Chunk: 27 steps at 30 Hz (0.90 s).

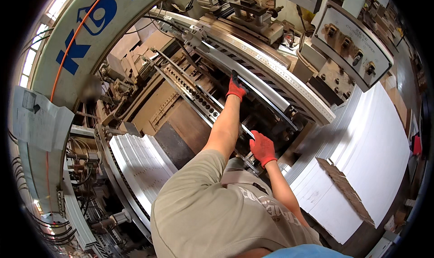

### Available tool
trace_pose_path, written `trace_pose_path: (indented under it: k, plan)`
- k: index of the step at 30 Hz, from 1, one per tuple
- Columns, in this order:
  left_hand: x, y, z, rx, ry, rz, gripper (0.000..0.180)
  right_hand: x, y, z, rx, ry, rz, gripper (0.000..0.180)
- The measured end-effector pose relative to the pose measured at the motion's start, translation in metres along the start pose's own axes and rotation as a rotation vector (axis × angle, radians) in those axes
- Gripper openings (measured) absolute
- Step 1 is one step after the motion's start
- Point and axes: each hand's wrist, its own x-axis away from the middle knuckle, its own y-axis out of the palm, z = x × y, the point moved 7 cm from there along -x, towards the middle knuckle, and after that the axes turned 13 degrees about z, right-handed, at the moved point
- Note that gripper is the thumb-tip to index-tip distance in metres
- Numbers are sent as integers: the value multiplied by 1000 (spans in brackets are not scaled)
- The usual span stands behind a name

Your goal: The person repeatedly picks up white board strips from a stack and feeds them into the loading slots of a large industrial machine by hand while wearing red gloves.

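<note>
Blue item point(307, 251), kind unclear, at the lower edge; khaki shirt point(194, 208) beyond. Left hand point(235, 87), red glove: beside the long silver bar point(255, 83) across the machine point(190, 127); finger spread and grip cannot be told. Right hand point(262, 148), red glove: at a thin metal rail point(247, 132), fingers partly curled, hold unclear. White boards point(361, 154): stacked at right, brown strip point(346, 191) on top.
</note>
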Motion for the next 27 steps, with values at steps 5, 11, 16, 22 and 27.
trace_pose_path:
  k: [5,11,16,22,27]
  plan:
    - [-12,-4,-5,12,-9,-19,57,-1,4,2,27,29,20,32]
    - [-27,-14,-4,-123,19,48,89,-3,3,-4,90,16,13,33]
    - [-16,-2,-6,-73,36,-164,85,-4,3,-6,85,58,-30,32]
    - [-20,-13,-7,-15,-104,65,55,-5,0,-15,148,82,-2,31]
    - [-6,-2,-15,10,-246,-89,78,-7,-4,-19,146,74,30,27]
